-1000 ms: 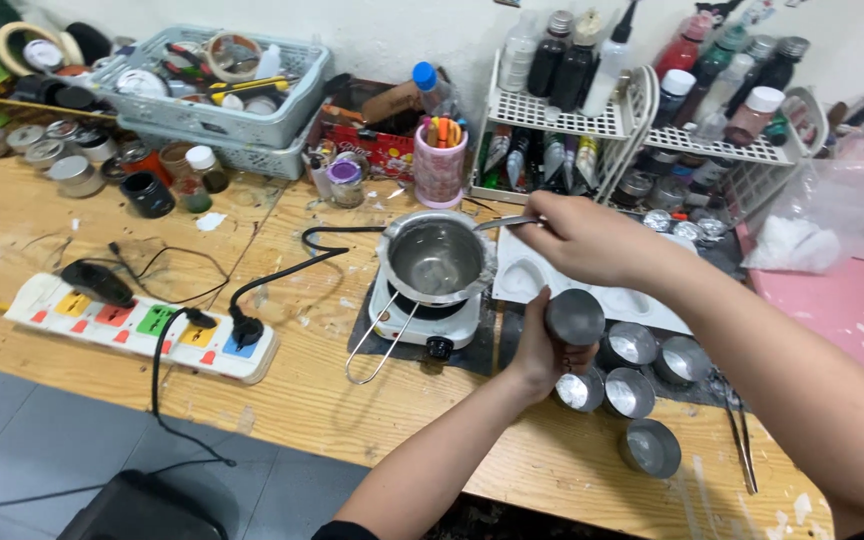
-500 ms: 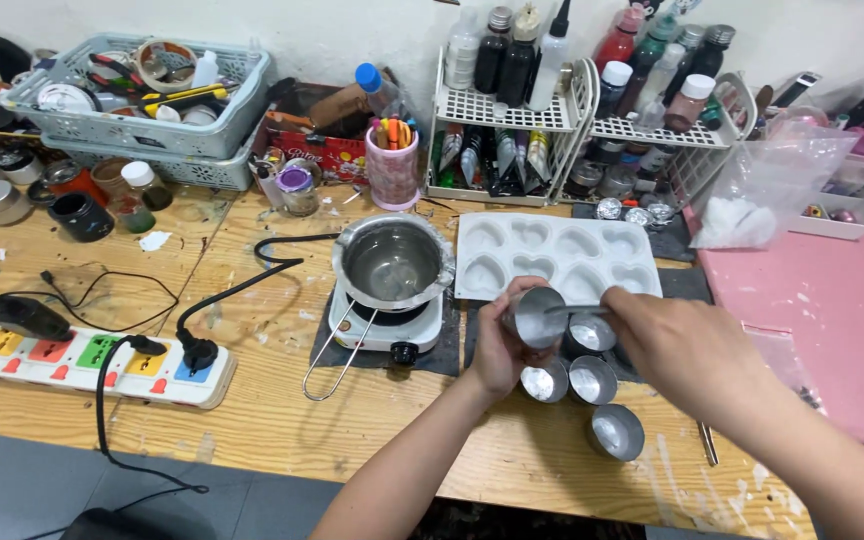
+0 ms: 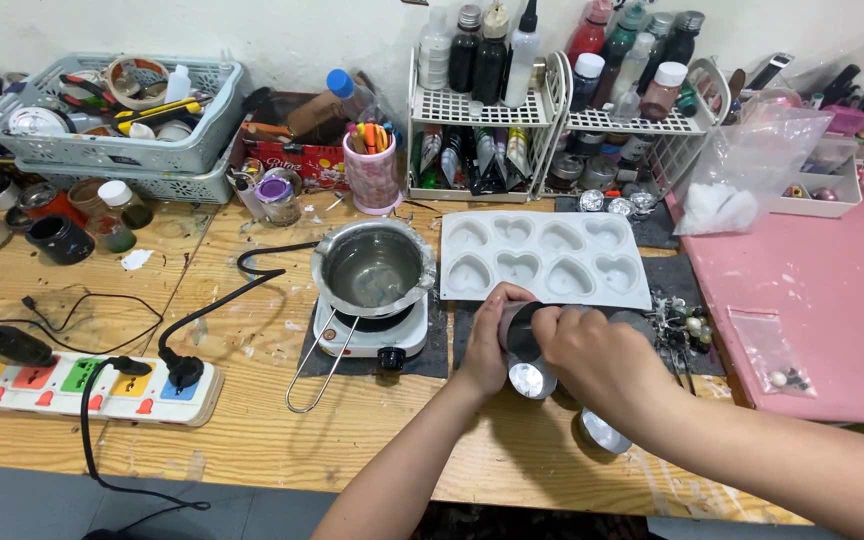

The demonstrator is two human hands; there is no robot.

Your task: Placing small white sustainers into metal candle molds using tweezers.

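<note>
My left hand (image 3: 489, 345) grips a small round metal cup (image 3: 518, 330), tilted on its side above other cups. My right hand (image 3: 592, 360) covers the cup's open end, fingers at its rim; whether it holds anything is hidden. Below them lie more small metal cups (image 3: 531, 381), one at the table's near side (image 3: 602, 432). Just behind stands a white silicone mould (image 3: 542, 258) with heart-shaped cavities. To the left a metal pot (image 3: 373, 268) sits on a small white electric hotplate (image 3: 372, 338).
A power strip (image 3: 82, 385) with black cords lies at the left. Grey baskets (image 3: 102, 140) of tools, jars, a pink pen cup (image 3: 372, 170) and white wire racks (image 3: 552, 110) of bottles line the back. A pink mat (image 3: 832, 300) and plastic bag (image 3: 742, 170) are on the right.
My right hand left the pot, came down to the cups and now closes over the cup held in my left hand. The view has shifted right and nearer.
</note>
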